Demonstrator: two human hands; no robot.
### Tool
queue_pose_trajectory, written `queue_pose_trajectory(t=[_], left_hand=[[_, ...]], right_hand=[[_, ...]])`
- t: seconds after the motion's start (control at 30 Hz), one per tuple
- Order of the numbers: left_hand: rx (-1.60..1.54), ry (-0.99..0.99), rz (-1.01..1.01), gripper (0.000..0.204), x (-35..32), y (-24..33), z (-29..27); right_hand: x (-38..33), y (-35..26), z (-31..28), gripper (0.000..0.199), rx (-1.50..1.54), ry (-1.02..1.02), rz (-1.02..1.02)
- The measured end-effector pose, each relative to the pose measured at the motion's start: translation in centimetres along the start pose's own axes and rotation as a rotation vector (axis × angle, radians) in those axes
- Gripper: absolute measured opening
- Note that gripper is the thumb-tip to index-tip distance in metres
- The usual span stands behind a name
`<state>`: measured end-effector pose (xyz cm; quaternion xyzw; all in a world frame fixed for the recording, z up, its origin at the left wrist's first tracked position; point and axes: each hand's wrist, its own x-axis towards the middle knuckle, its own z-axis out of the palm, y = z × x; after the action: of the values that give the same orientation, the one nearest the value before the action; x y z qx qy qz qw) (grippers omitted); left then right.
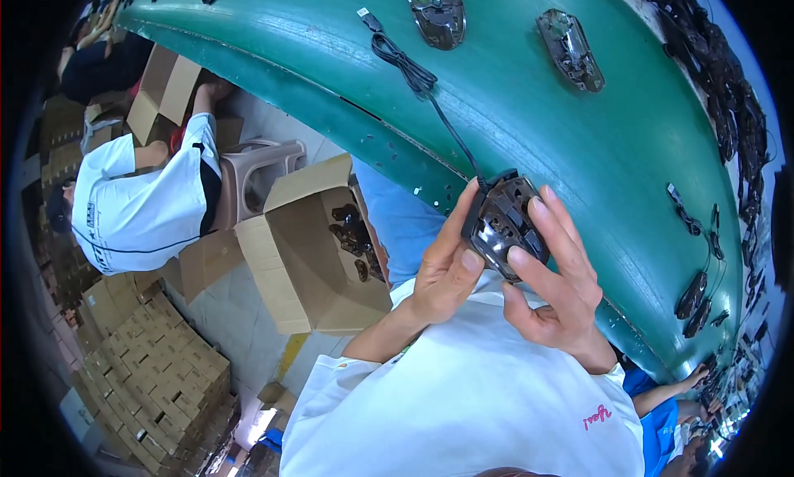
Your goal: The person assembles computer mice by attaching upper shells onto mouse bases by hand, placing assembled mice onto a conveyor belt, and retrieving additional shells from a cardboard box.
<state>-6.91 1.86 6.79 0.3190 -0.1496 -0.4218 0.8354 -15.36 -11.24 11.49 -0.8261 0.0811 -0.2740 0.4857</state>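
Note:
A glossy black wired computer mouse (pixel 496 239) is held up between my two hands at the near edge of the green work surface (pixel 496 105). My left hand (pixel 440 283) grips its left side, with the thumb at the near corner. On the right side, the fingers of my right hand (pixel 562 299) press on the top and edge. Inner shapes show on the mouse's upper side; the fingers hide part of it. Its black cable (pixel 451 130) runs away to a tied bundle and ends in a plug (pixel 364 14).
Two dark mouse shells (pixel 438 18) (pixel 571 51) lie farther off. More corded mice (pixel 693 295) are at the right, and a dark pile lines the far edge. At my left an open carton (pixel 285 262) holds dark parts. Beyond it a person (pixel 149 200) sits near a plastic stool (pixel 248 175) and stacked boxes (pixel 157 378).

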Motion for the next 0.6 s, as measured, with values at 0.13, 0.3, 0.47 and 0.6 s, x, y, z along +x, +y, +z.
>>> queue_pose_trajectory(t=[0.13,0.3,0.47,0.6], left_hand=[[0.018,-0.010,0.002,0.074,-0.7,0.1,-0.6],[0.085,-0.041,-0.018,0.077,-1.6,0.4,-2.0],[0.193,-0.060,-0.021,0.082,-2.1,0.7,-2.7],[0.202,-0.036,0.004,0.080,-2.2,1.0,-2.3]], right_hand=[[-0.2,0.2,0.4,0.049,0.021,0.011,-0.015],[0.1,-0.1,0.7,0.051,0.037,0.020,-0.029],[0.3,-0.3,0.8,0.052,0.049,0.009,-0.031],[0.3,-0.2,0.9,0.052,0.073,-0.003,-0.036]])
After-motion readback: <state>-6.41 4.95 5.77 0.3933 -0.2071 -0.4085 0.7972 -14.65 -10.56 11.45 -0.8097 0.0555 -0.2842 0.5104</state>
